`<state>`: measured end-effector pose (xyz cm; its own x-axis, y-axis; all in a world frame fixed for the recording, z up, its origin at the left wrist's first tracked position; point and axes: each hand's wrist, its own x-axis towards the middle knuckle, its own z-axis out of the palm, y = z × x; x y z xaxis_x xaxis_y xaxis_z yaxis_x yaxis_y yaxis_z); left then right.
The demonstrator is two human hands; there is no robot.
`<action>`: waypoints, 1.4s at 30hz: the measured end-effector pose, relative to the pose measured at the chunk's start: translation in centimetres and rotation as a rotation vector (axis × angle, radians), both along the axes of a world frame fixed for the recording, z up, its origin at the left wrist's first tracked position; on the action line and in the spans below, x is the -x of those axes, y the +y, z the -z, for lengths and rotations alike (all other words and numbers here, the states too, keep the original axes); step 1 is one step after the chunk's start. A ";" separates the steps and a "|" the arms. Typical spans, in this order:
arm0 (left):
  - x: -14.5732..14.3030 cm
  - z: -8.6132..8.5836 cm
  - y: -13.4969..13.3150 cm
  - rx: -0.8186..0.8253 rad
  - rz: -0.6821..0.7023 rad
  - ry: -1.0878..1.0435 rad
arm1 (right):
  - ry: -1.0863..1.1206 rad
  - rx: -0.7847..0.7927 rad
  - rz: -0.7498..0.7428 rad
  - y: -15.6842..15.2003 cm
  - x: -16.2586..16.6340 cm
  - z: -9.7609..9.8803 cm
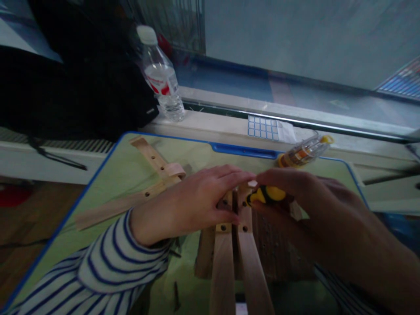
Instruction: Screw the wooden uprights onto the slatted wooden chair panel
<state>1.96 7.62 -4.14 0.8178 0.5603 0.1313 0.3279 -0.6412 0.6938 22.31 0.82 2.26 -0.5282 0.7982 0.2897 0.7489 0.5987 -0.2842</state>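
My right hand is closed round a yellow and black screwdriver. The screwdriver's tip end points left, close to a hole in the right-hand wooden strip. My left hand grips the upper part of the left-hand wooden strip, its thumb low and its fingers reaching across the top. Both strips have dark holes and lie side by side over a brown wooden block with small holes. The strips' upper ends are partly hidden by my fingers.
More joined wooden strips lie at the table's far left. A dark screw lies in front. Behind stand a water bottle, a clear container with a yellow cap and a blue-white grid sheet. A black bag sits at left.
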 end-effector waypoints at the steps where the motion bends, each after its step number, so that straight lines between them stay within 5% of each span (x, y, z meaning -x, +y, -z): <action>1: 0.0 0.0 0.0 0.005 -0.001 -0.011 | -0.003 0.015 -0.021 0.0 0.1 0.0; 16: -0.1 -0.2 0.1 0.022 0.027 -0.048 | 0.077 0.094 -0.135 -0.7 -0.4 -1.3; 42: -0.1 -1.1 0.2 -0.003 0.061 0.025 | 0.093 -0.055 -0.028 0.2 0.3 -0.2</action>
